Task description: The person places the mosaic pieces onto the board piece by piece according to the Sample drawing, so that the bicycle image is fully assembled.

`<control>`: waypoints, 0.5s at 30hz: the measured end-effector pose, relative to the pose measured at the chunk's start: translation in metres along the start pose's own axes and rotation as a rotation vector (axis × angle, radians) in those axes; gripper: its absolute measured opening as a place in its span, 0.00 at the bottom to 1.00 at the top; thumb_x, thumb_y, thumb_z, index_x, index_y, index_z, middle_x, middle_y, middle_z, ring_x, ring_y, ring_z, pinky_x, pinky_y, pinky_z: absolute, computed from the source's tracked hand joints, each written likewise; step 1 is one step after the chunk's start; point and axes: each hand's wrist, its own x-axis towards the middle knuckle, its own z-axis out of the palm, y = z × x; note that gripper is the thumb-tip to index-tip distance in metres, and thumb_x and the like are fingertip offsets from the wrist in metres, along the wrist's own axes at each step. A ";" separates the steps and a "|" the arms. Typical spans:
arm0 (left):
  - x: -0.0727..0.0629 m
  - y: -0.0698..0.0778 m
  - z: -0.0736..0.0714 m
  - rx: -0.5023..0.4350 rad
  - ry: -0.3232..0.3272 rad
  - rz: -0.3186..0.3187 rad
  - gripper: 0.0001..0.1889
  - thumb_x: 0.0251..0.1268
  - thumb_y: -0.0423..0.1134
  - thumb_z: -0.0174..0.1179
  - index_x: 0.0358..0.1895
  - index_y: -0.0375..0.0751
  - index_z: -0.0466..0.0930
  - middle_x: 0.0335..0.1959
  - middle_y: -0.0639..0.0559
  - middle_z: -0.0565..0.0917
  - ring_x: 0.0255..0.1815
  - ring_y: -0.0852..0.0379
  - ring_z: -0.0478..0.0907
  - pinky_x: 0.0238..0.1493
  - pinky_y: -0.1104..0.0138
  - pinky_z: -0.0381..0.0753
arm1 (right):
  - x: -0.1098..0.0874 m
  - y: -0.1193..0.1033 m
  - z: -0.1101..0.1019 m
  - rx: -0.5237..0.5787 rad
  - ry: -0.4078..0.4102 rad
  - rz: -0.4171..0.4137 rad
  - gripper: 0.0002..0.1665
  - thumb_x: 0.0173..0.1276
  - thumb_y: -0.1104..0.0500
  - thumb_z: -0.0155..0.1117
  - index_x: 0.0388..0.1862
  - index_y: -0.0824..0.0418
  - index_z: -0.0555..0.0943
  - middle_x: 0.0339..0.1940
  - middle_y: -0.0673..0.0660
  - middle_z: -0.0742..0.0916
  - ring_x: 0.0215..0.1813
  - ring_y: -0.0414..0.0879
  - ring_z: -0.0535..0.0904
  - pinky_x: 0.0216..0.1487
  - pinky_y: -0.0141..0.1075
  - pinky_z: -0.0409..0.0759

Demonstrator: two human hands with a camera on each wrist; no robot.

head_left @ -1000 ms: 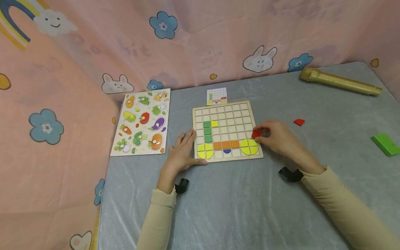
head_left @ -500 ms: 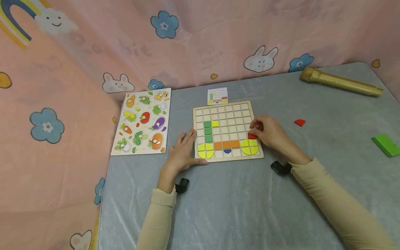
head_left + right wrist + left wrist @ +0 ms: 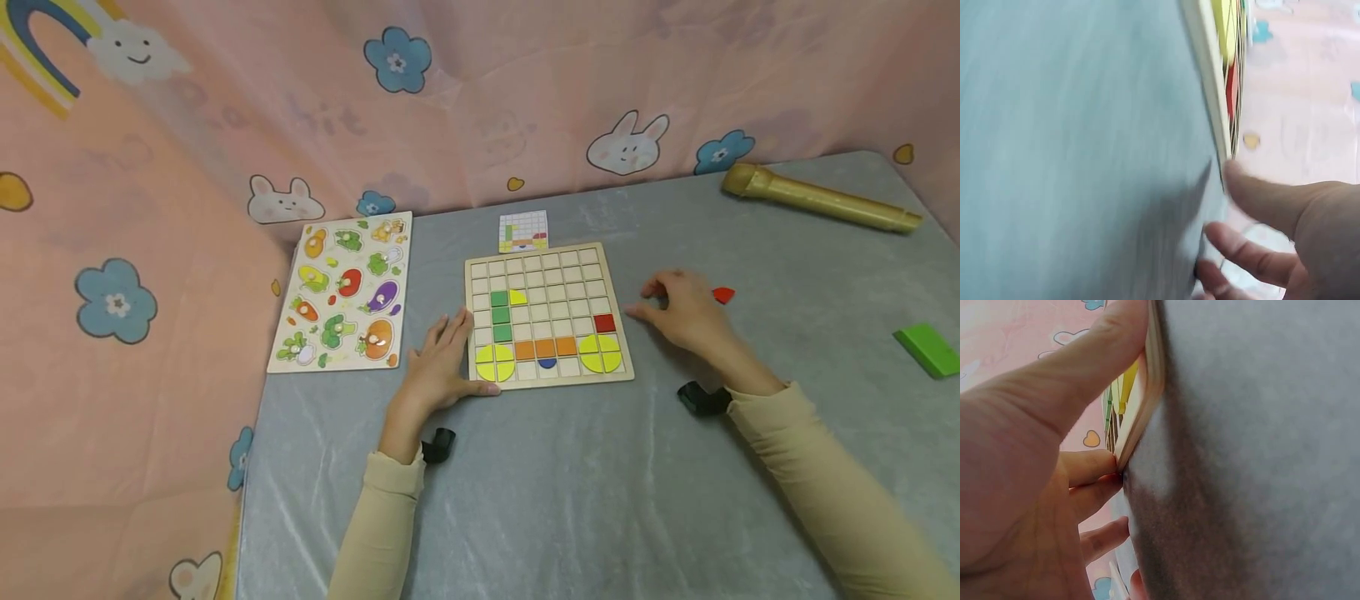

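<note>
A wooden grid board [image 3: 555,283] lies on the table with yellow quarter-circles, green, orange and blue pieces in its cells. One red square [image 3: 603,323] sits in a cell at its right side, above the yellow circle. My left hand [image 3: 438,367] rests against the board's near-left corner, thumb at the front edge, straight fingers along the left edge. To the right of the board my right hand [image 3: 686,317] hovers with nothing held, thumb and fingers apart in the right wrist view. Just behind it lies a red quarter-circle piece [image 3: 723,295], partly hidden by the hand.
A small pattern card [image 3: 523,230] lies behind the board. On the left is a vegetable puzzle board [image 3: 341,292]. A gold microphone-shaped object [image 3: 821,197] lies at the back right, and a green block [image 3: 927,350] at the far right. A pink printed cloth [image 3: 487,100] hangs behind.
My right hand carried the red square onto the board, let it go in a right-side cell, then moved right towards the loose red piece. The left hand has stayed at the corner.
</note>
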 end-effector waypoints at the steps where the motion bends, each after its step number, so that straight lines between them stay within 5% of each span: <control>1: 0.000 0.000 0.000 -0.001 0.000 0.000 0.66 0.53 0.60 0.81 0.89 0.49 0.45 0.91 0.57 0.44 0.91 0.47 0.37 0.77 0.22 0.45 | -0.001 0.006 -0.004 -0.020 0.021 0.009 0.25 0.75 0.52 0.71 0.54 0.73 0.79 0.60 0.78 0.76 0.62 0.74 0.66 0.62 0.65 0.65; 7: 0.000 0.000 0.000 0.022 -0.005 0.006 0.66 0.54 0.61 0.80 0.89 0.49 0.44 0.91 0.58 0.43 0.91 0.47 0.38 0.77 0.23 0.47 | -0.008 0.037 -0.030 -0.034 0.086 0.058 0.24 0.74 0.62 0.68 0.61 0.75 0.75 0.61 0.84 0.71 0.67 0.82 0.57 0.67 0.69 0.54; 15: -0.002 -0.001 -0.001 0.015 -0.005 0.007 0.66 0.54 0.61 0.80 0.89 0.48 0.43 0.91 0.57 0.42 0.91 0.46 0.38 0.77 0.24 0.47 | -0.015 0.061 -0.049 -0.021 0.083 0.067 0.22 0.75 0.64 0.64 0.59 0.79 0.75 0.53 0.83 0.75 0.62 0.81 0.63 0.63 0.68 0.61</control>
